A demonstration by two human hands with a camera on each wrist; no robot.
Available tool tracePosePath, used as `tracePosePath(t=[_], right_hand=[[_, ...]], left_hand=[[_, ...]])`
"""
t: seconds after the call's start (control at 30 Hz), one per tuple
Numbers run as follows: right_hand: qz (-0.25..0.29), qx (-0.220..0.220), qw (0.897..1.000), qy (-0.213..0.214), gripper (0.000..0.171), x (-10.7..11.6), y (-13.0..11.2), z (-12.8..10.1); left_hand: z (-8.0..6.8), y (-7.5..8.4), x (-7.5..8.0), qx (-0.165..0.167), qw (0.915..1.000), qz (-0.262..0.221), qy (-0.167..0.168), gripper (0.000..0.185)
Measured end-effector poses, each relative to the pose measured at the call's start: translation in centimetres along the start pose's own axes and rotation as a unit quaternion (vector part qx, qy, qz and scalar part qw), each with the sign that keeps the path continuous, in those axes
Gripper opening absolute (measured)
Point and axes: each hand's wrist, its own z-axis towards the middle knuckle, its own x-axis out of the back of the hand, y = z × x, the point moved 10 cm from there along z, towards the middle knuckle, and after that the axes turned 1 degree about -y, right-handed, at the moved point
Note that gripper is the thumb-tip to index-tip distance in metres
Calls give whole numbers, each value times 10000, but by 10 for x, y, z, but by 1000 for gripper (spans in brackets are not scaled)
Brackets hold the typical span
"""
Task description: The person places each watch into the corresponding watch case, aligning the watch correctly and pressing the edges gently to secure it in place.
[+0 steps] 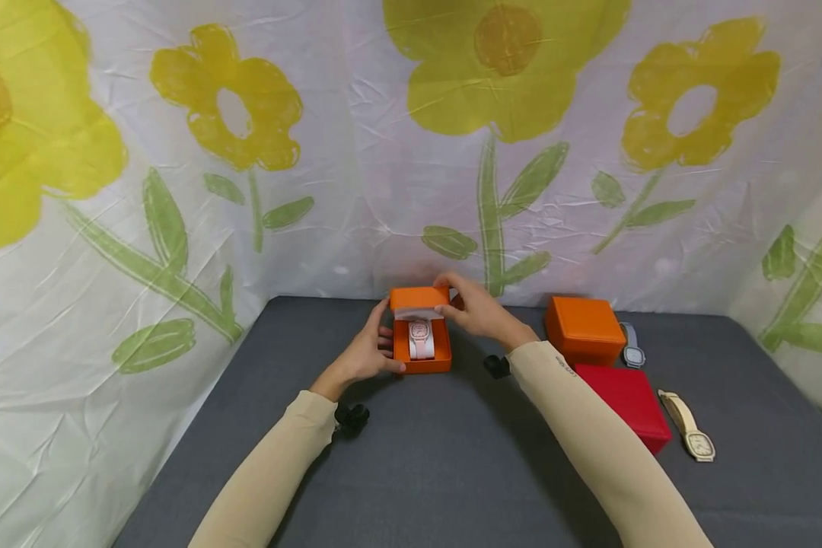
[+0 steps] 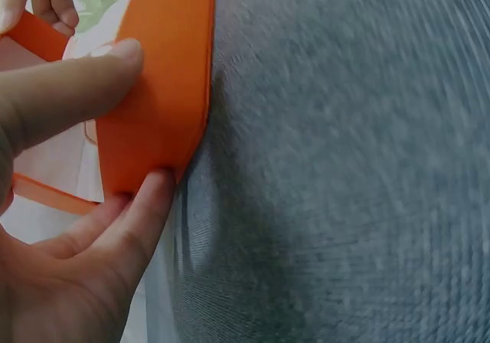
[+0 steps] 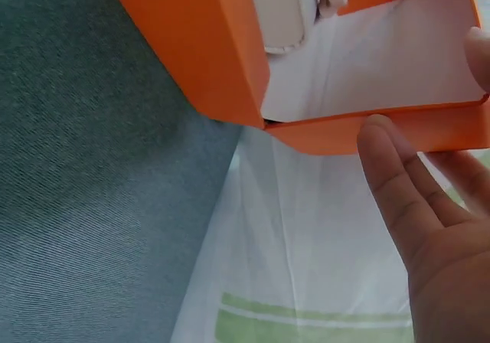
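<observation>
On the grey cloth tabletop (image 1: 452, 457), the left hand (image 1: 366, 354) grips the small open orange cardboard watch box's (image 1: 421, 364) side while the right hand (image 1: 476, 308) pinches its hinged lid (image 1: 419, 297); light, stiff, probably crushable, so best held by its walls.

Parts you can't see well

The right hand (image 1: 478, 312) covers the back corner of the orange box (image 1: 421, 346), and its lid (image 1: 419, 297) is partly hidden. In the left wrist view the grey table (image 2: 344, 174) is blurry, and the left hand (image 2: 61, 228) is cut off by the edge. The watch (image 3: 279, 14) in the right wrist view is cut off at the top. The small grey watch (image 1: 632, 352) sits partly behind the closed orange box (image 1: 584, 329). Its face is too small to read.
</observation>
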Motion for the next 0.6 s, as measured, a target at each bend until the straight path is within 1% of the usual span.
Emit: tracePosePath(t=[0.13,0.23,0.3,0.4,0.53,0.6], right_hand=[[-179,118,9998,11,35,-2,-2,-6],[-388,354,9986,43,35,-4,-7,-11],[-586,536,9968,53,34,-6,-12,-15],[-891,729,9933,31,33,-13,-16,-21],[-1098,752,9911,-7,32,-23,-16,-29],[-1133,769,9906,-3,32,-28,-16,-32]], left_hand=[[0,-1,1,8,10000,-51,66,126],[-1,0,1,-39,9999,-37,119,123],[-1,0,2,-65,9998,32,166,119],[-3,-1,4,-56,9993,261,252,112],[-4,-4,6,86,9984,485,288,101],[-5,-4,7,139,9983,485,275,96]])
